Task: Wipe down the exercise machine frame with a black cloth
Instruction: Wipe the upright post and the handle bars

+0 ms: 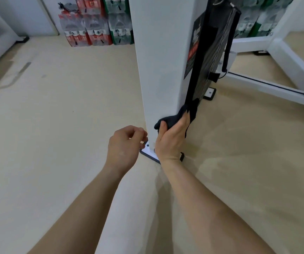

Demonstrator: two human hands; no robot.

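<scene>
1. The black cloth (173, 120) sits low on the white post (158, 61) of the machine frame, on the post's 3 o'clock edge, just above its foot. It is bunched, and one loose tail hangs down at the side.
2. The right-hand grip (171, 142) is closed around the cloth. The thumb lies over the front of the bundle, the other fingers are wrapped behind it, and the palm presses it against the post.
3. I judge the cloth to be light, soft and without any stiffness. It follows the corner of the post easily, but it can slip or unfold. It is best held as a thick pad in the middle of the palm, with the hanging tail folded in.
4. The post looks smooth, painted and rigid, so it probably needs firm, even pressure.
5. The left-hand grip (124, 145) is at 9 o'clock of the post's foot. Its fingers are loosely curled, and I see nothing in them.
6. The base plate (148, 152) lies on the floor (56, 107) at 6 o'clock of the cloth, and it looks not yet wiped.
7. A black panel (209, 57) stands at 1 o'clock, close beside the post.
8. Packs of bottles (96, 28) are stacked far away at 11 o'clock.
</scene>
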